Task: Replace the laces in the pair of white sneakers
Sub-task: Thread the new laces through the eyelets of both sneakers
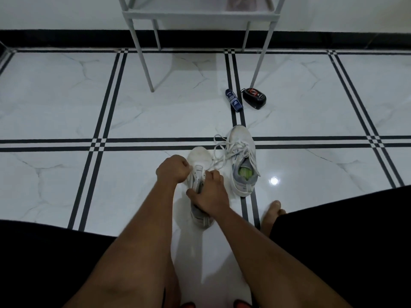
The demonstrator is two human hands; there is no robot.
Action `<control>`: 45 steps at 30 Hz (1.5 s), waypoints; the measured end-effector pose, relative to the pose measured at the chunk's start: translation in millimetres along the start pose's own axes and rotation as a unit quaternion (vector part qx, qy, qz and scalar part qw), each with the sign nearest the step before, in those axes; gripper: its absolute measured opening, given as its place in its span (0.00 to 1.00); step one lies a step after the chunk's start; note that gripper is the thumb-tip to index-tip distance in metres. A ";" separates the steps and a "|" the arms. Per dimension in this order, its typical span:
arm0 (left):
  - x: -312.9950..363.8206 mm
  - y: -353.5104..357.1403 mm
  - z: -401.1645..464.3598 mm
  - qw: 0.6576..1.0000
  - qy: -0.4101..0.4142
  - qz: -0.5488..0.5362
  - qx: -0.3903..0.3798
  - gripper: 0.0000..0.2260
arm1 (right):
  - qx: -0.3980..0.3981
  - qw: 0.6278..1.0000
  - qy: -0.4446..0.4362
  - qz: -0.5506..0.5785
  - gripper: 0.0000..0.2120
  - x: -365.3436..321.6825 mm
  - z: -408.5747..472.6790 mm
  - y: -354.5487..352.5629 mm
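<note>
Two white sneakers lie on the tiled floor in front of me. The near sneaker [198, 165] points away from me, toe up. My left hand [172, 168] is curled at its left eyelet row and pinches the white lace [219, 162] there. My right hand [210, 194] grips the sneaker's tongue and collar from the right, covering most of the opening. The second sneaker [242, 161] lies just to the right with a green insole showing. Loose white lace loops spread over it and trail left toward the near sneaker.
A dark blue spray can [233, 100] and a black shoe-polish case [254, 98] lie farther back on the floor. A white metal rack [201, 14] stands on thin legs against the wall. My bare foot [272, 215] rests at right, my dark-clad knees on either side.
</note>
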State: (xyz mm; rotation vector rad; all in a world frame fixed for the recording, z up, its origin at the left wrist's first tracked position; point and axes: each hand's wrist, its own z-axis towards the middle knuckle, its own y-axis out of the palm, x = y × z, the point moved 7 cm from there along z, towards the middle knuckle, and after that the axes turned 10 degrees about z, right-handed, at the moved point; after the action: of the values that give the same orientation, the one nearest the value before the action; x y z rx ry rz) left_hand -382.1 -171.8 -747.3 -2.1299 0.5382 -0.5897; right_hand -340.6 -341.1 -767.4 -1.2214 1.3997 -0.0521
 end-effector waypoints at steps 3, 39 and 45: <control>-5.2 -10.4 -1.2 0.974 -0.051 -0.215 0.047 0.08 | -0.002 1.000 -0.013 0.013 0.40 1.4 -3.1 1.7; -10.6 11.2 8.5 0.990 0.027 -0.123 0.070 0.08 | 0.059 0.998 -0.038 -0.010 0.30 -3.7 -11.8 -0.1; -23.6 -1.9 -1.0 0.870 -0.117 -0.465 0.113 0.08 | 0.066 0.997 -0.029 -0.031 0.31 -2.0 -11.6 1.6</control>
State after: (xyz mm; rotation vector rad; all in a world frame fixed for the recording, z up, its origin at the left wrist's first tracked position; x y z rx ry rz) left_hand -401.1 -158.1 -750.4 -2.0954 -0.7255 -0.8293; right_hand -350.7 -346.1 -763.7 -1.1480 1.2872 -0.1498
